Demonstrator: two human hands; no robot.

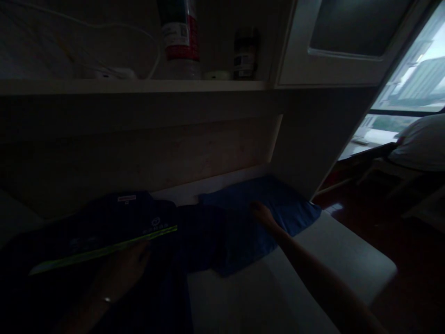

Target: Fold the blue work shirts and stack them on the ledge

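Note:
A dark navy jacket (pixel 163 211) lies spread on the white tabletop, with a collar label, a small chest logo and a yellow-green reflective strip. Over its front, just below the strip, is my left hand (pixel 128 264); its fingers are too dark to make out. To the right lies a lighter blue cloth (pixel 288 204), partly under dark fabric that looks like the jacket's sleeve (pixel 203 236). My right hand (pixel 263 213) reaches onto this blue cloth with its fingers curled in. Whether fabric is caught in them is hidden by the gloom.
Above the tabletop (pixel 333 250) runs a shelf (pixel 222 86) holding a red-labelled container (pixel 181 39), a dark jar (pixel 245 55) and a white cable (pixel 121 25). A cabinet (pixel 330 69) hangs at upper right. A person in a light top (pixel 424 144) is by the window.

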